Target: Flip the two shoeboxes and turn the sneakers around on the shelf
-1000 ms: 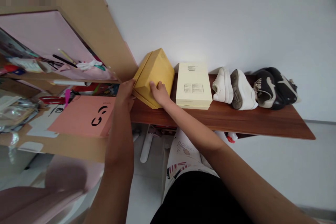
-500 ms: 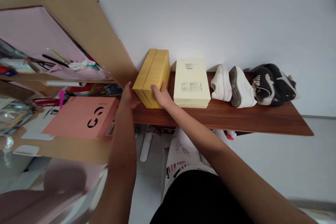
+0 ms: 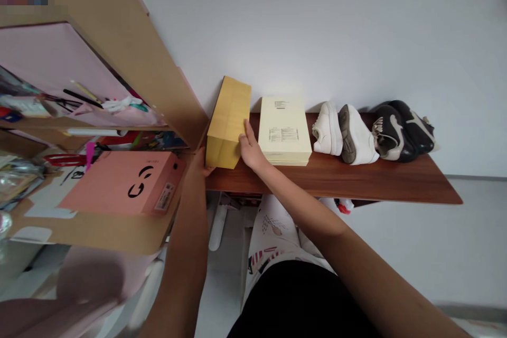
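Observation:
A yellow cardboard box stands at the left end of the dark wooden shelf, near the wall. My left hand holds its lower left side, with most fingers hidden behind or under the box. On the right side, my right hand presses against the near edge, its fingers pointing up along the box. To the right lies a cream box with printed labels on top, apart from the yellow one.
White sneakers and black shoes sit along the shelf's right part. On the left, a pink box lies on a cluttered desk. A tan desk panel rises beside the yellow box. Below is a pink chair.
The yellow box has been turned between my hands, so its lid seam no longer shows. My right hand's fingers have shifted from its near top edge to its right side.

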